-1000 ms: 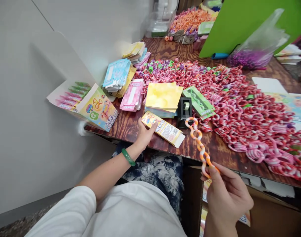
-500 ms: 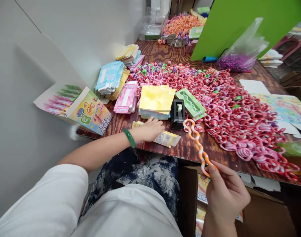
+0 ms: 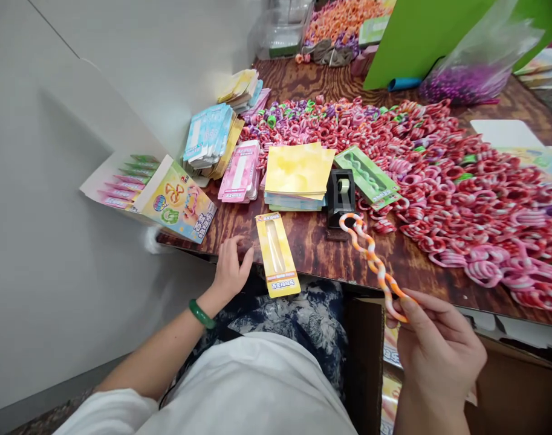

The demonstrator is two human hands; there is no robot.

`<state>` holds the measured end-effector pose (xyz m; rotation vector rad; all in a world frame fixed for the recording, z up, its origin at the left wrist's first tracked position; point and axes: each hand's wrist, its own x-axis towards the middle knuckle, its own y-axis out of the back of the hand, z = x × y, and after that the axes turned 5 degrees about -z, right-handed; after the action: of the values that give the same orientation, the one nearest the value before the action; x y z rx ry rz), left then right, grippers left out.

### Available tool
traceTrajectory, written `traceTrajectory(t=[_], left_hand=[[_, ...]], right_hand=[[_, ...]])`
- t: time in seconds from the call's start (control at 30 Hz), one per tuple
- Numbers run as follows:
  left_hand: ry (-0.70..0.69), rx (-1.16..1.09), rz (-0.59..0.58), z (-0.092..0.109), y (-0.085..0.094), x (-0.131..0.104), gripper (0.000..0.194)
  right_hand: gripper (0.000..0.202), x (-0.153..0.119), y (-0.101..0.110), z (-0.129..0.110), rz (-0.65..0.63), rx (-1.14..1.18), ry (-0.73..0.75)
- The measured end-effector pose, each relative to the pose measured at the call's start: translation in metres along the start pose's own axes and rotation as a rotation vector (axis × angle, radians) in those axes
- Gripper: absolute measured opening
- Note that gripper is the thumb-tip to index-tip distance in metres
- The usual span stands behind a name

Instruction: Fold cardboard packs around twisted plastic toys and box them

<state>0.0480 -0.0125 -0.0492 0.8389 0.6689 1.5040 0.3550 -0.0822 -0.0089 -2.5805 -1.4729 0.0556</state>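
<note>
Left hand: relaxed and partly open [image 3: 230, 270], holding nothing, at the table [image 3: 321, 254] edge beside the yellow box.
Right hand: thumb and fingers closed [image 3: 434, 344] on the lower end of the orange-and-white twisted strand [image 3: 374, 263].
Yellow box: flat, window side up [image 3: 277, 255], its near end jutting past the table edge.
Tape dispenser: black, just beyond the strand's upper end [image 3: 340, 198].
Green box: beside the dispenser [image 3: 367, 176], against the pile of red and pink coils [image 3: 421, 175].
Display box: open, holding pink and green packets [image 3: 176, 199], at the left.
</note>
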Motion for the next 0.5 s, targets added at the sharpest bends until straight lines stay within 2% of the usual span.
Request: traceTrajectory(t=[0.1,0.2,0.27,0.37,0.43,0.5], left_hand=[[0.182,-0.039,-0.141,0.018,-0.006,0.019,0.067],[0.191,0.060,-0.174,0.042,-0.019,0.038,0.098],[0.180,0.117,-0.175,0.057,-0.030,0.042,0.103],[0.181,0.089,-0.217,0.068,-0.041,0.043,0.099],[0.239,-0.044,-0.218,0.066,-0.039,0.045,0.105],[0.347,-0.345,-0.202,0.061,-0.027,0.049,0.107]], right_hand=[[0.023,-0.002,-0.008,0.002,-0.057,-0.017,-0.054],[0.024,-0.007,-0.016,0.005,-0.110,-0.068,-0.077],[0.023,-0.011,-0.019,0.008,-0.134,-0.077,-0.089],[0.022,-0.016,-0.020,0.012,-0.162,-0.063,-0.118],[0.022,-0.017,-0.017,0.013,-0.177,-0.072,-0.126],[0.021,-0.020,-0.013,0.011,-0.190,-0.092,-0.120]])
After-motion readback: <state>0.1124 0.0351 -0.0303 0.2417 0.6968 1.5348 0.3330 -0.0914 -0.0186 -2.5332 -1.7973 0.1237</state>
